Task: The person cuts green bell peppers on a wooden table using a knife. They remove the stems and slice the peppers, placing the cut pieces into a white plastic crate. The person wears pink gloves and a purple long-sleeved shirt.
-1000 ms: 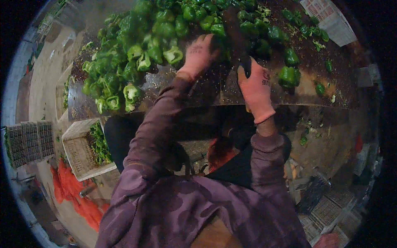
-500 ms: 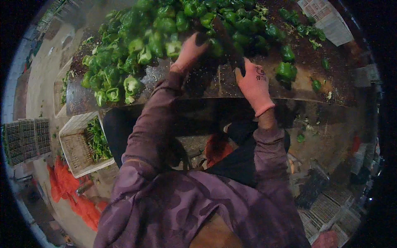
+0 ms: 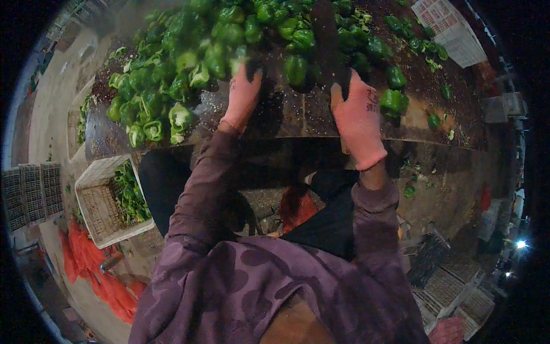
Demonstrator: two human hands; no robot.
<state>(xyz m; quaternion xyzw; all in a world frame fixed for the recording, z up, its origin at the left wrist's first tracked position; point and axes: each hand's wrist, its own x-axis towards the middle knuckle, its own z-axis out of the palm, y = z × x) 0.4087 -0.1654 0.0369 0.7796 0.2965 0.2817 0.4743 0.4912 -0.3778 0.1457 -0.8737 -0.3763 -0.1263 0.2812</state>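
Note:
Green bell peppers (image 3: 166, 74), some cut open with pale insides, lie heaped over the far and left part of a dark tabletop (image 3: 275, 123). My left hand (image 3: 242, 98), in a pink glove with dark fingertips, is at the near edge of the heap beside a blurred cut pepper (image 3: 238, 61). Its thumb and forefinger stand apart. My right hand (image 3: 360, 117), in a matching glove, is closed on a knife (image 3: 325, 37) with a wide dark blade pointing away from me. The handle is mostly hidden. A whole bell pepper (image 3: 295, 70) sits between my hands.
A white plastic crate (image 3: 106, 221) with green scraps stands at the lower left, near red netting (image 3: 91, 269). More peppers (image 3: 394, 102) and scraps lie right of my right hand. A pale crate (image 3: 452, 34) stands at the far right. The table's front edge runs below my wrists.
My left hand has moved left and nearer from the middle of the heap, its fingers spreading. My right hand has shifted slightly right and nearer, and the blade now points straighter away.

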